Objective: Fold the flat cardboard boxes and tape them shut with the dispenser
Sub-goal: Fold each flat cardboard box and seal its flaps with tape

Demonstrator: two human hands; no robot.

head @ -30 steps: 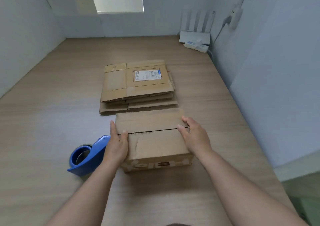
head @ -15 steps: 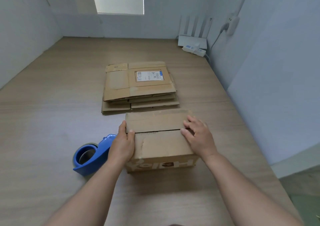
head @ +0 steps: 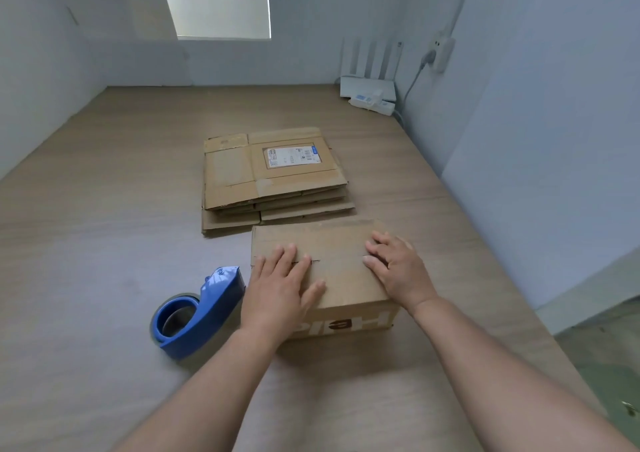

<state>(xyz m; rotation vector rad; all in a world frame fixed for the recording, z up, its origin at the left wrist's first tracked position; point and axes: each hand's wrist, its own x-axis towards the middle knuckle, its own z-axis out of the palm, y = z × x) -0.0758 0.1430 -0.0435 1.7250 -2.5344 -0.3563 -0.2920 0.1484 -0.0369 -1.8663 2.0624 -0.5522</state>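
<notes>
The left hand (head: 280,285) lay flat on the top of the brown folded cardboard box (head: 339,243). Its fingers were straight and a little spread, with the palm on the near left part of the top. The right hand (head: 398,271) also lay flat, with the fingers stretched and pointing to the left, on the right part of the same top. Neither hand gripped anything; both only pressed on the closed flaps. A thin seam between the two flaps ran from left to right under the fingers of the left hand. The box stood on the light wooden bench (head: 104,243), near the person, and its near side carried dark brown letters, seen upside down.

Just beside the box on the left, the blue plastic tape dispenser (head: 204,309) with its roll of tape lay on the bench, very close to the left wrist. Whether it touched the box, I cannot tell.

Farther away, just behind the box, the stack of flat brown cardboard boxes (head: 273,174) lay on the bench. The top one had a white shipping label (head: 292,156).

In the far right corner a white router with upright antennas (head: 369,84) stood against the wall, and a white power strip (head: 372,103) lay in front of it.
</notes>
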